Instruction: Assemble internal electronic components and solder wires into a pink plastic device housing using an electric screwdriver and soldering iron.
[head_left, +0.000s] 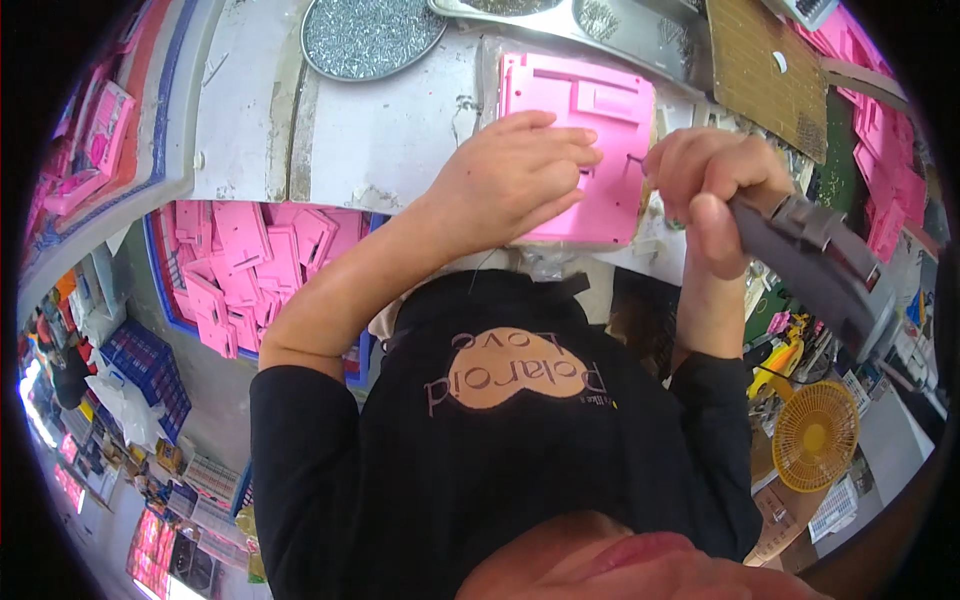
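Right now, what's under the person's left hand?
A pink plastic panel lies under the left hand. The bits its fingers cover are hidden, so I can't see those.

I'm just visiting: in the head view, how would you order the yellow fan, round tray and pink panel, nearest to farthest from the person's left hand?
From the left hand:
1. Pink panel: directly beneath it.
2. Round tray: toward the upper left.
3. Yellow fan: away at the lower right.

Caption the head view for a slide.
Left hand resting on a pink panel, right hand holding a dark tool at its right side.
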